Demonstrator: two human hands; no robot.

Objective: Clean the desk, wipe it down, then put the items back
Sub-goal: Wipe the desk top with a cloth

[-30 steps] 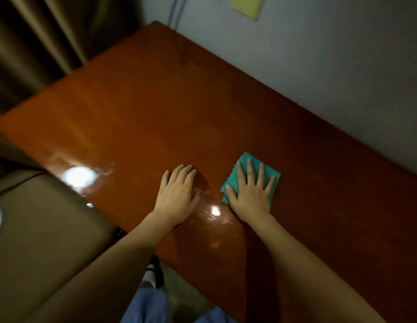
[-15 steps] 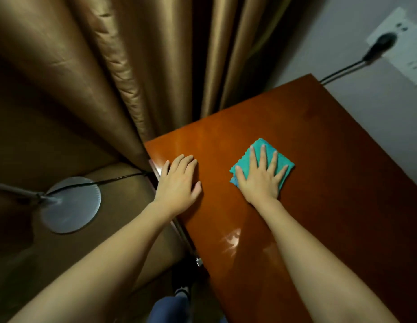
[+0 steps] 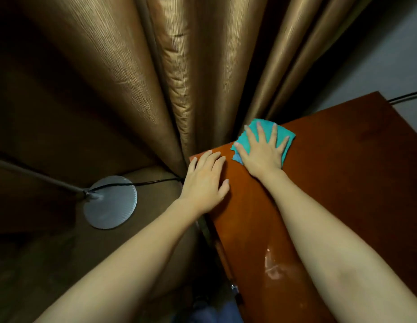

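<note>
- Nearest, a wet, shiny smear (image 3: 271, 264) lay on the reddish-brown desk (image 3: 342, 194) between the person's two bare forearms, close to the desk's near left edge.
- Just left of that edge, low in the view, a patch of blue clothing (image 3: 214, 313) showed.
- Further in, the left hand (image 3: 206, 183) rested flat on the desk's left corner, fingers straight and slightly spread, holding nothing; its outer side reached past the desk edge.
- Left of that hand, on the floor, sat a round silver lamp base (image 3: 109, 202) with a pole rising toward the left and a dark cable (image 3: 151, 181) running right toward the desk.
- Beyond and right of the left hand, the right hand (image 3: 263, 151) pressed flat on a teal cloth (image 3: 286, 134), fingers straight and fanned wide, not curled round it.
- That cloth lay at the far left edge of the desk, its far corner touching or overlapping the curtain; which could not be told.
- Farthest, golden-brown curtains (image 3: 179, 66) hung in folds, and a grey wall (image 3: 401, 54) stood at the far right, with another dark cable (image 3: 405, 100) by the desk's far corner.
</note>
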